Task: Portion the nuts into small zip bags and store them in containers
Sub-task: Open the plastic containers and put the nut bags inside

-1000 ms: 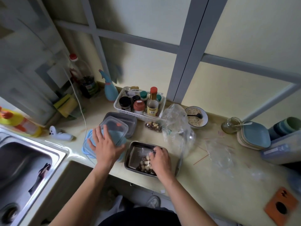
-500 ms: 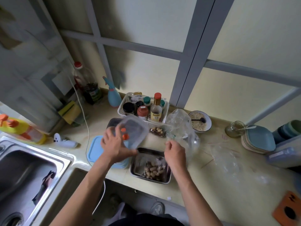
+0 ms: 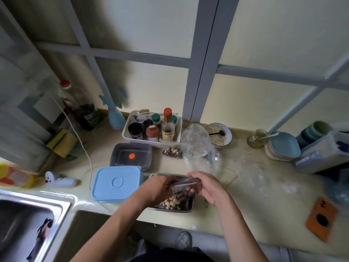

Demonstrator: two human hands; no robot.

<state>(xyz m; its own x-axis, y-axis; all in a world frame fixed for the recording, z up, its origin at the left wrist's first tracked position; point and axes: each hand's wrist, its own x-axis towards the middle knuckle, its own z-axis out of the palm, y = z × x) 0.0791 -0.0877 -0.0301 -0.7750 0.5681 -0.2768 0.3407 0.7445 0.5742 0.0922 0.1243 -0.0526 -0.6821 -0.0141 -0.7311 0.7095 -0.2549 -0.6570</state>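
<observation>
Holding a small clear zip bag [image 3: 184,183] between both hands, I am keeping it just above the metal tray [image 3: 189,208] of mixed nuts [image 3: 172,201] at the counter's front edge. My left hand [image 3: 158,188] is pinching the bag's left end with curled fingers, and my right hand [image 3: 206,185] is gripping the right end, fingers bent around the plastic. Just left of the tray a blue lidded container [image 3: 117,183] is sitting, with a clear lidded container [image 3: 131,156] bearing an orange dot behind it. Further back, a filled bag of nuts [image 3: 172,152] is lying beside a crumpled large plastic bag [image 3: 200,146], near the white basket [image 3: 132,139] of condiment bottles. I am seeing the steel sink [image 3: 62,204] at far left.
</observation>
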